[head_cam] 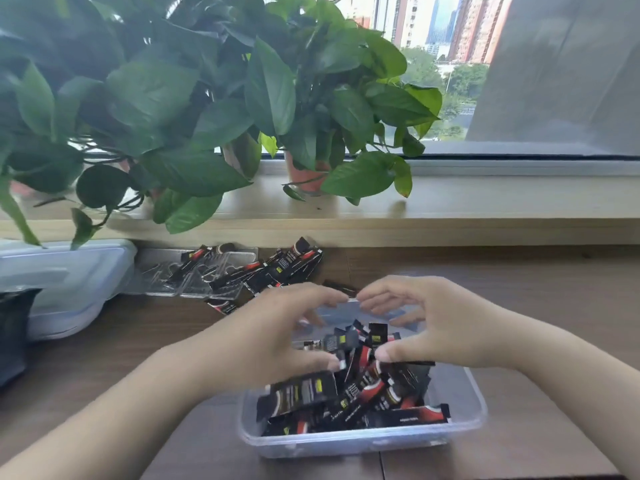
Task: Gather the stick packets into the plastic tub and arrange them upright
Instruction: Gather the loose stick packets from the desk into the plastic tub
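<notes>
A clear plastic tub (363, 441) stands on the wooden table in front of me, holding several black and red stick packets (377, 400). Those at the front lie flat or slanted, while a bunch further back stands more upright. My left hand (263, 334) and my right hand (443, 327) are cupped round that bunch from either side. Both thumbs press on its near side, and the curled fingertips almost meet above the tub's far wall. More stick packets (277, 268) lie loose on the table behind the tub.
A clear plastic tray (166, 275) lies under some of the loose packets. A pale lidded container (62, 282) and a dark bag (14, 334) sit at the left. Potted plants (207, 98) stand on the wooden window ledge (485, 209) behind the table.
</notes>
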Motion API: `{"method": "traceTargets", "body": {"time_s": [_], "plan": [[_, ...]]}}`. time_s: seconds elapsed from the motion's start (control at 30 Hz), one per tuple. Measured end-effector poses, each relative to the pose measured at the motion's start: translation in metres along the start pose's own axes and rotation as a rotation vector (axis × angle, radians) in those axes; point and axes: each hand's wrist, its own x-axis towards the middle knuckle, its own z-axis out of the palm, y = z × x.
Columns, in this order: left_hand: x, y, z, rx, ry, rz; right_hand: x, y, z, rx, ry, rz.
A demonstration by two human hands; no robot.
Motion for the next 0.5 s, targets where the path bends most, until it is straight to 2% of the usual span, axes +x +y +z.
{"method": "traceTargets", "body": {"time_s": [0.07,0.13,0.17,0.23,0.27,0.33,0.43,0.5], "plan": [[-0.011,-0.007,-0.005,-0.055,0.130,0.054,-0.001,0.000,0.004,-0.037,0.040,-0.072],[-0.025,-0.018,-0.010,0.000,0.287,0.087,-0.001,0.001,0.010,-0.090,-0.001,-0.125],[-0.033,-0.028,-0.011,0.043,0.359,0.068,-0.002,0.001,0.013,-0.128,-0.030,-0.136],[-0.050,-0.053,-0.011,0.090,0.461,-0.084,-0.002,0.005,0.020,-0.242,-0.065,-0.168],[-0.059,-0.065,-0.009,0.124,0.474,-0.186,-0.002,0.006,0.023,-0.293,-0.059,-0.187],[-0.072,-0.083,0.000,0.193,0.392,-0.336,0.000,0.007,0.024,-0.323,0.003,-0.211],[-0.079,-0.095,0.018,0.267,0.204,-0.440,0.008,0.000,0.016,-0.226,0.173,-0.224],[-0.076,-0.100,0.024,0.355,0.226,-0.450,0.018,-0.004,0.006,-0.164,0.249,-0.208]]}}
